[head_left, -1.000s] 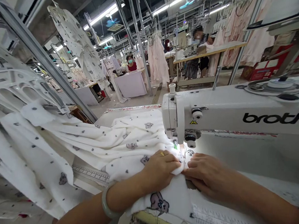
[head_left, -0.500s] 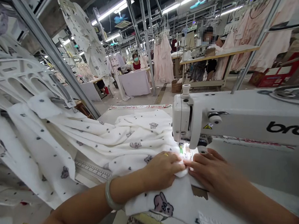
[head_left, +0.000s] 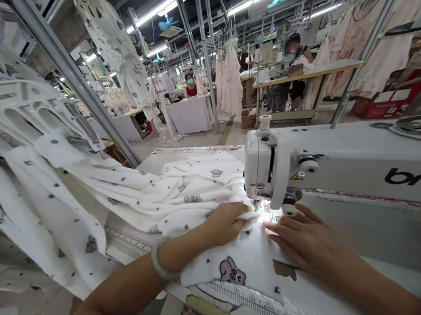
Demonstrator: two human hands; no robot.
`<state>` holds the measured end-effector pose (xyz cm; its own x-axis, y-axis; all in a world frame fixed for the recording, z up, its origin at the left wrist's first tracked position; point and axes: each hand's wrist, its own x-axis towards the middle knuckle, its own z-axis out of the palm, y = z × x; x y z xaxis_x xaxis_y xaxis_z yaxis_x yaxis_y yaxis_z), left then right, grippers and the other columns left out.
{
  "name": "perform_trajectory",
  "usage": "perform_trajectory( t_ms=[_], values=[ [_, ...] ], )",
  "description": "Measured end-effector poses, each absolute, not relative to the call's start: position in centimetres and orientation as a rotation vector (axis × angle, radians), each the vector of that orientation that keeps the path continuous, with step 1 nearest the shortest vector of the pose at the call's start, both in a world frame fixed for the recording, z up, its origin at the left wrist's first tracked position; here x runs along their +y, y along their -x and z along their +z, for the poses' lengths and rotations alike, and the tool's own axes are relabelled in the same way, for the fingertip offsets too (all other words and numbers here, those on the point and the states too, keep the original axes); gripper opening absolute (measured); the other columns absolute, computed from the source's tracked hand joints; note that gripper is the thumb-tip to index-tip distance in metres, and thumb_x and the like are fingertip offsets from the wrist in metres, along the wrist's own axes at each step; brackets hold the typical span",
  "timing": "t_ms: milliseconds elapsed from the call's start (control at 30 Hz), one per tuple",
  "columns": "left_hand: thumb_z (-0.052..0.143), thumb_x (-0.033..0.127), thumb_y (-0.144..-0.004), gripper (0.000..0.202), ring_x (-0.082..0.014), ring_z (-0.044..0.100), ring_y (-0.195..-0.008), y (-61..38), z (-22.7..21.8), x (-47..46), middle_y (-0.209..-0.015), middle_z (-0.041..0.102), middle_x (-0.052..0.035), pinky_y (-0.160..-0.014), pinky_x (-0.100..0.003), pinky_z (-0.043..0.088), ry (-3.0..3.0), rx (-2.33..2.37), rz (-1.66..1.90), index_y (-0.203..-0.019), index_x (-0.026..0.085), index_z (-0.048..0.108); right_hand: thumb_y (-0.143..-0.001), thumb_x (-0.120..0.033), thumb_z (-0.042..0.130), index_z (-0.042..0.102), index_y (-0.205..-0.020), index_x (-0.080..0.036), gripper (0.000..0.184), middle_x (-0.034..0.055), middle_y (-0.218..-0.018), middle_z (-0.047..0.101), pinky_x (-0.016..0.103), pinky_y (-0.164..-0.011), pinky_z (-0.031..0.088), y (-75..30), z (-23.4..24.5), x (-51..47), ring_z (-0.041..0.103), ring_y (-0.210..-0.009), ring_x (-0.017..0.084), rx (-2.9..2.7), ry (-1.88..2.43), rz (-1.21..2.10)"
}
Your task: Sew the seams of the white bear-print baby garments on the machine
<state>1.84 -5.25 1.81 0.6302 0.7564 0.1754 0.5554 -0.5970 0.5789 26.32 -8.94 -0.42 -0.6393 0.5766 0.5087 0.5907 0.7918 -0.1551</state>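
A white printed fabric with small grey animal motifs lies across the sewing table and runs under the needle of a white sewing machine. My left hand, with a pale bangle on the wrist, is closed on a fold of this fabric just left of the presser foot. My right hand lies flat with fingers stretched out, pressing the fabric down just right of the needle. The needle itself is washed out by the machine's light.
A measuring tape strip runs along the table's front edge. White plastic frames and a slanted metal bar stand at the left. Other people sit at sewing tables in the background among hanging pink garments.
The fabric has moved toward the needle; both hands have slid forward with it. My left hand has bunched a fold closer to the presser foot. The camera has shifted slightly.
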Motion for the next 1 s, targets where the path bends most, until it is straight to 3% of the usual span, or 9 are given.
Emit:
perform_trajectory(
  t_ms=[100, 200, 367, 533, 600, 767, 1000],
  values=[
    [0.051, 0.020, -0.097, 0.017, -0.0168, 0.062, -0.079, -2.2, 2.0, -5.5, -0.085, 0.068, -0.0034, -0.076, -0.028, 0.049, -2.391, 1.027, 0.615, -0.087, 0.017, 0.064, -0.108, -0.026, 0.038, 0.065, -0.114, -0.026, 0.027, -0.0022, -0.088, 0.066, 0.046, -0.108, 0.024, -26.0, -0.2, -9.2, 0.064, -0.081, 0.017, -2.471, 0.904, 0.098],
    [0.055, 0.032, -0.100, 0.018, -0.0184, 0.062, -0.083, -2.4, 2.0, -5.9, -0.091, 0.068, -0.0050, -0.079, -0.031, 0.051, -2.511, 1.007, 0.635, -0.095, 0.017, 0.065, -0.108, -0.026, 0.037, 0.066, -0.109, -0.026, 0.030, -0.0017, -0.089, 0.063, 0.047, -0.106, 0.026, -25.8, 0.0, -9.4, 0.064, -0.081, 0.017, -2.490, 0.936, 0.195],
    [0.058, 0.016, -0.095, 0.014, -0.0223, 0.061, -0.104, -2.6, 1.6, -6.5, -0.110, 0.069, -0.0082, -0.097, -0.037, 0.049, -2.915, 0.894, 0.542, -0.106, 0.015, 0.066, -0.107, -0.028, 0.037, 0.069, -0.102, -0.027, 0.032, -0.0005, -0.087, 0.063, 0.048, -0.103, 0.030, -25.7, 0.7, -9.5, 0.063, -0.082, 0.019, -2.504, 0.942, 0.291],
    [0.050, 0.009, -0.096, 0.020, -0.0227, 0.062, -0.098, -3.1, 1.4, -7.2, -0.104, 0.069, -0.0085, -0.095, -0.037, 0.050, -3.162, 0.877, 0.262, -0.106, 0.012, 0.066, -0.107, -0.031, 0.039, 0.067, -0.088, -0.025, 0.034, -0.0004, -0.084, 0.063, 0.049, -0.104, 0.031, -25.8, 1.1, -9.6, 0.061, -0.081, 0.019, -2.533, 0.965, 0.300],
    [0.051, 0.008, -0.093, 0.021, -0.0236, 0.061, -0.097, -3.2, 1.3, -7.7, -0.104, 0.068, -0.0093, -0.092, -0.037, 0.052, -3.187, 0.919, 0.229, -0.108, 0.011, 0.065, -0.107, -0.030, 0.038, 0.068, -0.091, -0.025, 0.035, -0.0003, -0.083, 0.064, 0.050, -0.107, 0.029, -25.9, 0.9, -9.6, 0.062, -0.081, 0.019, -2.516, 0.975, 0.250],
    [0.050, 0.006, -0.091, 0.022, -0.0235, 0.061, -0.099, -3.1, 1.1, -8.4, -0.104, 0.066, -0.0109, -0.093, -0.037, 0.053, -3.192, 0.948, 0.247, -0.110, 0.009, 0.062, -0.106, -0.031, 0.040, 0.066, -0.119, -0.027, 0.029, 0.0014, -0.096, 0.068, 0.051, -0.112, 0.025, -26.0, -0.1, -9.6, 0.064, -0.092, 0.022, -2.451, 1.008, 0.098],
    [0.049, 0.006, -0.089, 0.021, -0.0233, 0.063, -0.099, -3.3, 1.2, -6.8, -0.105, 0.067, -0.0116, -0.096, -0.036, 0.052, -3.179, 0.945, 0.191, -0.105, 0.010, 0.062, -0.104, -0.037, 0.046, 0.066, -0.120, -0.027, 0.028, 0.0050, -0.105, 0.070, 0.056, -0.112, 0.024, -26.0, -1.0, -9.1, 0.065, -0.102, 0.027, -2.421, 1.069, -0.032]
  ],
)
